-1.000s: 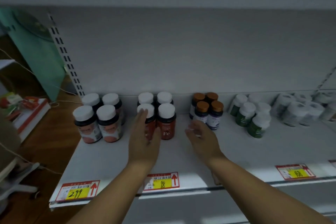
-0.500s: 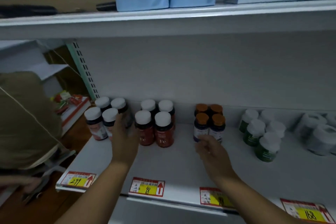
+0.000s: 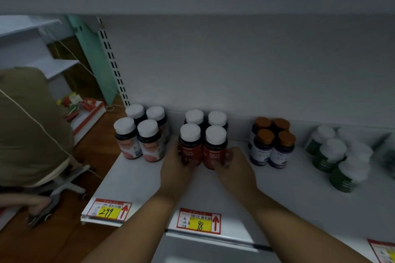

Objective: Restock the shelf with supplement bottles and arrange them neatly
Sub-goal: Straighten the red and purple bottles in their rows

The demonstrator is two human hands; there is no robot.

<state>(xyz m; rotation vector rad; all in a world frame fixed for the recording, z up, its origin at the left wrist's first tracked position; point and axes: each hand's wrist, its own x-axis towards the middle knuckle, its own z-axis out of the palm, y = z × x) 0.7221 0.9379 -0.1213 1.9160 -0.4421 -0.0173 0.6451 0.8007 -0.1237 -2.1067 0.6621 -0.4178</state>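
Left hand (image 3: 177, 168) and right hand (image 3: 235, 168) are clamped on the 2 front red bottles (image 3: 202, 149), which stand between them on the shelf (image 3: 277, 194). Rigid, smooth plastic, probably light; grip low on the sides.

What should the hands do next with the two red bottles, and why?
Probably nudge the two front red-labelled white-capped bottles straight back. The left hand and right hand cup them from both sides, and they stand slightly ahead of the back red pair, so a small push would tighten the block.
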